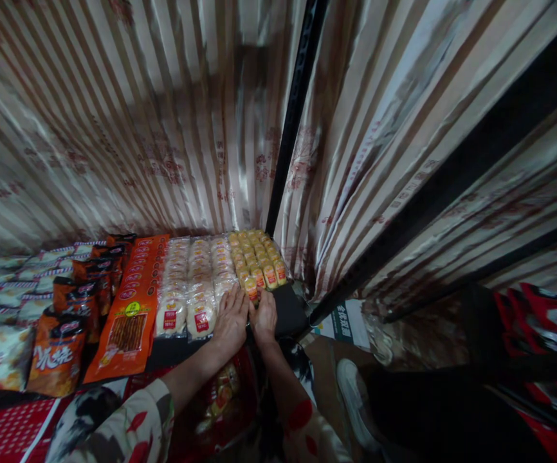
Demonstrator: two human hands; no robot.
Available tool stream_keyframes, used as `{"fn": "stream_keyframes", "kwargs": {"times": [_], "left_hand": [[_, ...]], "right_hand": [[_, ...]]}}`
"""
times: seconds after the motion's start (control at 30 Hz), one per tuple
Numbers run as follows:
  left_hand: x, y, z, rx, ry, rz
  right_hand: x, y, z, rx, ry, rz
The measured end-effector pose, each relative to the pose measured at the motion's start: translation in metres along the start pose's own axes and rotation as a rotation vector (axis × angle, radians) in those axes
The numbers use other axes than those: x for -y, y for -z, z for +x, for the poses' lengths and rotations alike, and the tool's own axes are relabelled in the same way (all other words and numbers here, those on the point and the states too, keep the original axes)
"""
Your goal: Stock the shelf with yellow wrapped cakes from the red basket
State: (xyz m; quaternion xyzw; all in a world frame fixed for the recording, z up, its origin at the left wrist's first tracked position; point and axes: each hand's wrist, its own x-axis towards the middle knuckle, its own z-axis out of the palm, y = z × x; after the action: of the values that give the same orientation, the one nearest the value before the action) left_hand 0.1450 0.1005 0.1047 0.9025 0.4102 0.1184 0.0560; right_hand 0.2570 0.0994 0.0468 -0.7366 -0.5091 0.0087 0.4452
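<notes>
We see the left hand (231, 319) flat, fingers spread on the white snack packs (196, 283), right hand (264, 317) beside it, curled on the yellow packs (257, 260); grip unclear.

Packed snack rows (196, 276) filling the shelf, striped curtain (138, 128) close behind them, black post (291, 128) blocking the right corner, free dark shelf edge (288, 312) at front right, open approach from below.

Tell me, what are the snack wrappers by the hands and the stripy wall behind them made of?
The snack packets under the left hand and by the right hand look like thin clear plastic film: shiny, with the pale cakes showing through. The orange packet seems glossy printed plastic. The striped backdrop looks like satiny cloth or foil, hanging in shiny folds; which one is unclear.
</notes>
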Motion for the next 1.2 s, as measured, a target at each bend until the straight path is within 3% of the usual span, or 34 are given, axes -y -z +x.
{"fn": "stream_keyframes", "kwargs": {"times": [0.53, 0.67, 0.83, 1.0, 1.2], "left_hand": [[0.003, -0.014, -0.005, -0.131, -0.066, 0.047], [0.003, -0.017, -0.009, -0.075, -0.131, 0.02], [0.006, -0.022, -0.007, -0.009, -0.127, 0.04], [0.006, -0.026, -0.007, -0.025, -0.13, 0.081], [0.002, -0.025, -0.008, -0.058, -0.133, 0.105]], "right_hand": [[0.002, 0.002, -0.008, 0.03, -0.013, 0.099], [0.003, 0.004, -0.007, 0.047, -0.055, 0.095], [0.003, 0.004, -0.008, 0.035, 0.022, 0.072], [0.003, 0.005, -0.008, 0.069, 0.038, 0.027], [0.006, 0.011, -0.01, 0.0, 0.056, 0.054]]}}
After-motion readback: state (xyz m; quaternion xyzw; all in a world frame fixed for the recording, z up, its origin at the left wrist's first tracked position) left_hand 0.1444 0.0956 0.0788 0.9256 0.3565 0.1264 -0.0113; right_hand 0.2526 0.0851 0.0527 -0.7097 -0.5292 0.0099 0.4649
